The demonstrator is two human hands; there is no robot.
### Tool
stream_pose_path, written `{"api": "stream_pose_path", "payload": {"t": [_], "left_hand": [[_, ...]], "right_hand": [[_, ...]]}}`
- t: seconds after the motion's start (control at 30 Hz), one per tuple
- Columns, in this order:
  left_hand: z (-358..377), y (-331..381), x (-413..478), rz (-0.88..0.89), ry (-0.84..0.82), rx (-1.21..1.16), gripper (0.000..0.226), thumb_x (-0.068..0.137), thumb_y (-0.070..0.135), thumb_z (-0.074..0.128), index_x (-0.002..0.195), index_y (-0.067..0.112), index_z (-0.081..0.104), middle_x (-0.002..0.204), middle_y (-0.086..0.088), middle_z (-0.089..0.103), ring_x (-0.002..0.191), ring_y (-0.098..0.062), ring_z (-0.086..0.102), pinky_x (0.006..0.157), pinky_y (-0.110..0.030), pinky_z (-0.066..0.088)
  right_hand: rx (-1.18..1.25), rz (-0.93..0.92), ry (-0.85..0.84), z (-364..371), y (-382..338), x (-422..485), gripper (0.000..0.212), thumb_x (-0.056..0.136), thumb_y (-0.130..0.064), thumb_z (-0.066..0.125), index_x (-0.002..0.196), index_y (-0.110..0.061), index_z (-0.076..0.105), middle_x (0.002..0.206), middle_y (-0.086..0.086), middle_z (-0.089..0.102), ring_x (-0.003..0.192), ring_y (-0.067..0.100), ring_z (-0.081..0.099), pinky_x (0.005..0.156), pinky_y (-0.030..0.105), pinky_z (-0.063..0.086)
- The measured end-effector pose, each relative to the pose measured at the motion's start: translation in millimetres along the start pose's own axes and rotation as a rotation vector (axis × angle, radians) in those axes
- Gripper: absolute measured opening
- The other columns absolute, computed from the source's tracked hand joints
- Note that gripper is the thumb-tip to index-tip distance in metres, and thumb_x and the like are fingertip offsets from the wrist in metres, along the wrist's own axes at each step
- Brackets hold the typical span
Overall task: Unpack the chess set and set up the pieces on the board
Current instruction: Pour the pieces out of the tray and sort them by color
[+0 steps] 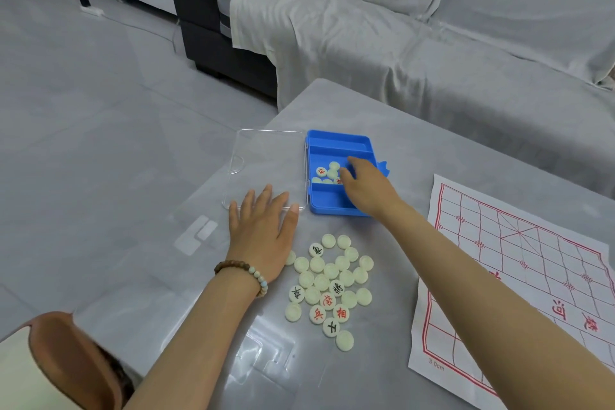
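While the blue box [336, 143] sits open near the middle of the surface [366, 103], items are listed as follows.

- Box: one, three compartments. The clear lid [266, 160] lies folded out flat to its left.
- Left hand [263, 226]: one, flat with fingers straight. It rests on the lid's near edge, likely to steady the box.
- Right hand [364, 183]: one, reaching into the middle compartment with fingers bent down. I cannot tell whether it grasps a piece.
- Pieces in the box [327, 173]: about six visible, others possibly hidden under the hand.
- Loose pieces [327, 283]: about twenty-five in one cluster near the left wrist, seven showing characters. They appear dumped for sorting.
- Paper board [519, 276]: one, spread at right and bare of pieces, so placement has not begun.
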State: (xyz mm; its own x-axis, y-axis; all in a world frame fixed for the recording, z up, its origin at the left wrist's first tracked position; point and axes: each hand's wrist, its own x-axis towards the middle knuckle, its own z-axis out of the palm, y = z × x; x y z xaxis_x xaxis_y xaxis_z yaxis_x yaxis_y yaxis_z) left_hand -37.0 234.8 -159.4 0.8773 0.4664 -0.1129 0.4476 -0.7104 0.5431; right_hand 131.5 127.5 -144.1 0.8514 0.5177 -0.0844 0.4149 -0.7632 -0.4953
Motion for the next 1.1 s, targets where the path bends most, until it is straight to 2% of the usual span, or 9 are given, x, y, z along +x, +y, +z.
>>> {"api": "stream_pose_path", "payload": {"t": [0.03, 0.07, 0.17, 0.3, 0.4, 0.63, 0.8, 0.97, 1.1], "left_hand": [[0.1, -0.1, 0.1, 0.0, 0.0, 0.003, 0.051, 0.097, 0.045, 0.013, 0.145, 0.03, 0.021, 0.156, 0.006, 0.005, 0.143, -0.016, -0.005, 0.114, -0.038, -0.011], [0.2, -0.2, 0.3, 0.0, 0.0, 0.006, 0.051, 0.097, 0.045, 0.013, 0.145, 0.03, 0.021, 0.156, 0.006, 0.005, 0.143, -0.016, -0.006, 0.114, -0.038, -0.011], [0.6, -0.5, 1.2, -0.001, 0.0, 0.006, 0.052, 0.097, 0.045, 0.013, 0.146, 0.031, 0.02, 0.156, 0.006, 0.004, 0.143, -0.015, -0.006, 0.114, -0.038, -0.012], [1.5, -0.1, 1.4, -0.004, 0.002, 0.02, 0.052, 0.097, 0.045, 0.012, 0.146, 0.031, 0.02, 0.156, 0.006, 0.004, 0.143, -0.016, -0.006, 0.114, -0.039, -0.011], [2.3, 0.5, 1.6, -0.007, 0.007, 0.022, 0.051, 0.097, 0.045, 0.012, 0.146, 0.031, 0.019, 0.156, 0.006, 0.003, 0.143, -0.016, -0.006, 0.114, -0.039, -0.012], [2.1, 0.2, 1.0, -0.006, 0.008, 0.02, 0.051, 0.097, 0.045, 0.013, 0.145, 0.032, 0.019, 0.156, 0.007, 0.002, 0.143, -0.015, -0.007, 0.114, -0.038, -0.012], [2.3, 0.3, 1.2, -0.004, 0.013, 0.025, 0.051, 0.097, 0.045, 0.013, 0.145, 0.032, 0.019, 0.156, 0.007, 0.003, 0.143, -0.015, -0.006, 0.114, -0.038, -0.012], [2.3, 0.5, 1.2, -0.003, 0.016, 0.031, 0.051, 0.097, 0.045, 0.013, 0.145, 0.032, 0.019, 0.156, 0.006, 0.004, 0.143, -0.016, -0.006, 0.114, -0.039, -0.011], [1.9, 1.3, 1.2, -0.009, 0.012, 0.035, 0.051, 0.097, 0.045, 0.013, 0.146, 0.032, 0.019, 0.156, 0.006, 0.003, 0.143, -0.016, -0.006, 0.113, -0.039, -0.012]], "right_hand": [[-0.021, -0.023, -0.009, 3.3, -0.5, 4.0, 0.035, 0.098, -0.038, 0.038, 0.107, -0.007, 0.053, 0.103, 0.007, 0.057, 0.104, 0.03, 0.05, 0.081, 0.035, 0.04], [-0.038, -0.056, -0.024, 6.8, -2.6, 7.3, 0.037, 0.097, -0.042, 0.039, 0.107, -0.009, 0.053, 0.103, 0.005, 0.056, 0.104, 0.029, 0.048, 0.082, 0.034, 0.039], [-0.139, -0.175, -0.019, 18.7, -11.3, 16.1, 0.051, 0.095, -0.047, 0.041, 0.131, -0.012, 0.047, 0.13, 0.005, 0.048, 0.12, 0.024, 0.04, 0.099, 0.035, 0.034], [-0.165, -0.297, 0.057, 30.3, -21.3, 18.5, 0.04, 0.095, -0.046, 0.042, 0.105, -0.009, 0.051, 0.104, 0.005, 0.049, 0.095, 0.021, 0.043, 0.08, 0.029, 0.036], [-0.187, -0.311, 0.072, 32.4, -20.0, 18.9, 0.037, 0.095, -0.047, 0.041, 0.09, -0.011, 0.046, 0.09, 0.003, 0.046, 0.083, 0.02, 0.042, 0.07, 0.029, 0.033], [-0.26, -0.287, 0.049, 27.5, -20.2, 25.1, 0.04, 0.097, -0.049, 0.032, 0.082, -0.014, 0.046, 0.083, 0.001, 0.048, 0.071, 0.018, 0.046, 0.062, 0.03, 0.033], [-0.241, -0.339, 0.081, 26.4, -17.5, 25.0, 0.042, 0.099, -0.043, 0.033, 0.069, -0.014, 0.044, 0.073, -0.002, 0.04, 0.068, 0.016, 0.04, 0.057, 0.028, 0.027], [-0.18, -0.348, 0.088, 27.1, -15.7, 25.5, 0.042, 0.099, -0.038, 0.036, 0.067, -0.013, 0.043, 0.063, -0.003, 0.039, 0.07, 0.016, 0.039, 0.058, 0.03, 0.028], [-0.141, -0.343, 0.064, 28.1, -14.7, 25.9, 0.039, 0.098, -0.04, 0.037, 0.079, -0.011, 0.054, 0.079, 0.0, 0.048, 0.066, 0.017, 0.046, 0.059, 0.03, 0.035]]}}
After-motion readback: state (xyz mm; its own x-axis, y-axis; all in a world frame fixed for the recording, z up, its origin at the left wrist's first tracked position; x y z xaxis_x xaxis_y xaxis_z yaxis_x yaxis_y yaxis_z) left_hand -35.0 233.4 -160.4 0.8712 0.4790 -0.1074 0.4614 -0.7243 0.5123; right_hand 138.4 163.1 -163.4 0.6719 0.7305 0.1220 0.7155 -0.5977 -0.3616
